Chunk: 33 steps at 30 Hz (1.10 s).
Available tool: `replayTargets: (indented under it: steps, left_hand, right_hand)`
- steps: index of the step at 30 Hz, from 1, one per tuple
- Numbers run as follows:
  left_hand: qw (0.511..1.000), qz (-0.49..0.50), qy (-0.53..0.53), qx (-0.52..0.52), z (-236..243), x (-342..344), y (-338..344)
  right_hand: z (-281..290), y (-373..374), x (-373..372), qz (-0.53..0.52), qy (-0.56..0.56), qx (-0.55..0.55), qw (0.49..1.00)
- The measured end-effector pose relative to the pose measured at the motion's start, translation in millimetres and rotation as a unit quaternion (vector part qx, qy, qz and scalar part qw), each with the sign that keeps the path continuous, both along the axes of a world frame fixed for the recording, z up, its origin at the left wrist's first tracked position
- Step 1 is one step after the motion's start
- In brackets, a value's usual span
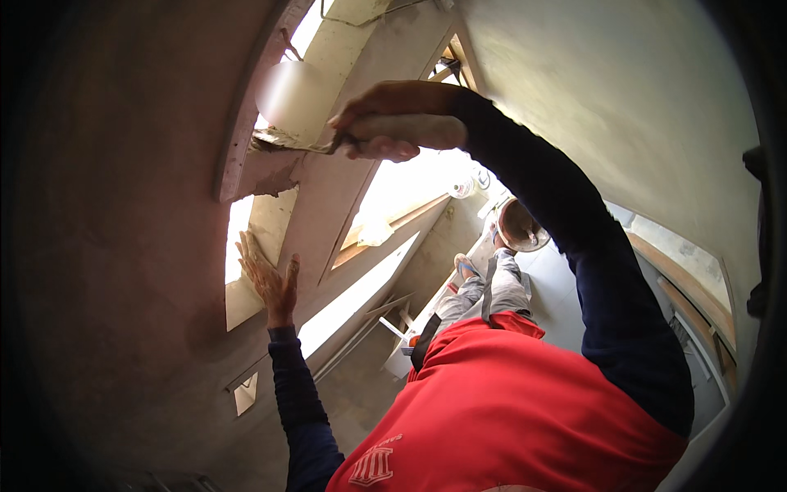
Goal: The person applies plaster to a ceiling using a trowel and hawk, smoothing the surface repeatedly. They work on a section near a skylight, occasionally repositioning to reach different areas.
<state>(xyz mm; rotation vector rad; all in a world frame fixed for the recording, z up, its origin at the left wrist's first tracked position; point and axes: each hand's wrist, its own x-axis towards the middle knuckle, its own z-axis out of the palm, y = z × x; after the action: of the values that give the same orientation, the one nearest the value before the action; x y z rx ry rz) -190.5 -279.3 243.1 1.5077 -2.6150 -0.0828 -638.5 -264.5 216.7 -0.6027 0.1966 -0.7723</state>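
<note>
My right hand (402, 123) is raised overhead, its fingers wrapped round the handle of a trowel (316, 148). The thin blade reaches left to the plastered edge of a wall opening (275, 168), where a rough, darker patch of mortar shows. Lower on the left, my left hand (272, 277) rests with fingers spread against the pale side of a narrow bright opening (256, 246). Nothing is held in it.
A round bucket (518, 227) stands below, near my feet (466, 266) on a raised white plank or platform. A clear bottle-like container (463, 187) is beyond it. Large bright openings (398, 201) break the wall, and a curved plaster wall (648, 98) rises at the right.
</note>
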Motion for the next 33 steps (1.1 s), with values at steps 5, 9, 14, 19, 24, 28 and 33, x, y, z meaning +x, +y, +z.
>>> replayTargets:
  steps: [5,9,14,19,24,28,33]
  left_hand:
    - [1.000,-0.006,-0.010,-0.024,-2,1,-1]
    - [1.000,-0.006,-0.015,-0.024,-7,9,-4]
    - [0.999,-0.035,-0.010,-0.008,-15,16,-10]
    - [0.999,-0.028,-0.027,0.022,-25,30,-14]
    - [0.982,0.060,0.067,0.163,-23,117,-39]
    - [0.953,0.171,-0.007,0.249,-61,189,-76]
    - [0.947,0.193,-0.074,0.247,-119,193,-93]
  right_hand:
    - [8,4,3,0.043,0.043,-0.029,0.998]
    - [-10,68,-21,0.032,0.122,-0.070,0.990]
    - [-105,189,-37,-0.071,0.253,0.015,0.965]
    - [-268,314,-29,-0.045,0.452,0.283,0.845]
    - [-411,418,15,0.049,0.582,0.369,0.723]
    - [-516,437,67,0.182,0.723,0.272,0.609]
    - [-638,427,104,0.150,0.743,0.279,0.589]
